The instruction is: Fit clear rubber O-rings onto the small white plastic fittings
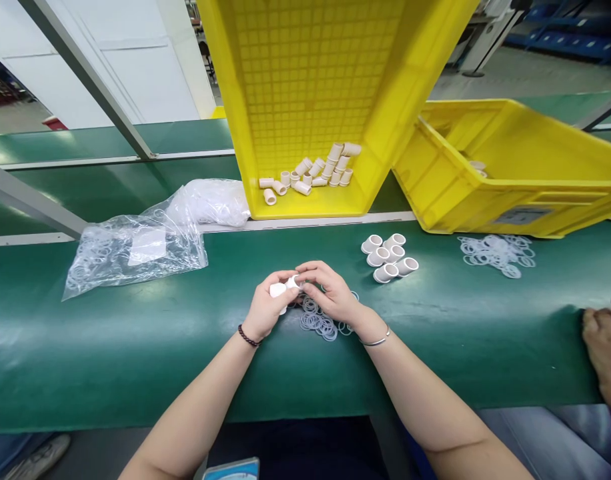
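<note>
My left hand (269, 305) is closed around a white plastic elbow fitting (280, 289) held just above the green belt (135, 347). My right hand (328, 290) pinches at the open end of the same fitting, its fingers pressed together there. A loose heap of clear rubber rings (319, 323) lies on the belt right under and behind my right hand. Several finished-looking white elbow fittings (389, 257) stand grouped to the right of my hands.
A tilted yellow crate (235, 133) holds more white fittings (310, 175). A second yellow crate (535, 193) stands at the right, with another ring pile (498, 252) before it. Plastic bags of rings (135, 248) lie left. Another person's hand (605, 347) rests at the right edge.
</note>
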### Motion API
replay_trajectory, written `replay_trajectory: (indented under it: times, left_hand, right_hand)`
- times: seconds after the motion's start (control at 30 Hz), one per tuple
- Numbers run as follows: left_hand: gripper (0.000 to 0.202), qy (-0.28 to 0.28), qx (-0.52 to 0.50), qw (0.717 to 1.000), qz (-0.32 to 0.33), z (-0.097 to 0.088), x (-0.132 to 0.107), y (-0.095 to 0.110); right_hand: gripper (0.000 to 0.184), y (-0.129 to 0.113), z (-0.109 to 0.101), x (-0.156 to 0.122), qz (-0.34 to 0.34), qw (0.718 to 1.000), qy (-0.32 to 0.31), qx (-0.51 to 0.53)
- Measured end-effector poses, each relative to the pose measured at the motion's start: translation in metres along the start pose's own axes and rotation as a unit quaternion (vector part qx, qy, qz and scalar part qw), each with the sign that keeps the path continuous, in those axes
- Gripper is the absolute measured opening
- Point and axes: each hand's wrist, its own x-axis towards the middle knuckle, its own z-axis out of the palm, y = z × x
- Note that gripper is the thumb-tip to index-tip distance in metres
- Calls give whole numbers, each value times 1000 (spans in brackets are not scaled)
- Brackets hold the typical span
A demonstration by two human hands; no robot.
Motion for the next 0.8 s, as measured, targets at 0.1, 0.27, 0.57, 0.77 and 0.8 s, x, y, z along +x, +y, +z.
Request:
replay_trajectory:
  times: [0.1, 0.27, 0.57, 0.77, 0.8]
  left_hand:
    - [31, -53, -145, 984, -88, -4, 1, 7]
    - [30, -78, -178, 972, -130, -5, 1, 11]
    - [26, -29, -227, 961, -153, 1, 1, 6]
    - [25, -7, -233, 962, -143, 4, 0, 4]
    - [25, -4, -231, 963, -142, 4, 0, 4]
  right_hand:
    - [21, -4, -4, 1, -38, 998, -41, -14]
    - [17, -3, -7, 1, -55, 997, -38, -38]
    - [14, 2, 1, 0, -95, 994, 25, -39]
    - [14, 1, 1, -2, -77, 995, 23, -58]
    - [18, 1, 1, -2, -67, 995, 18, -67]
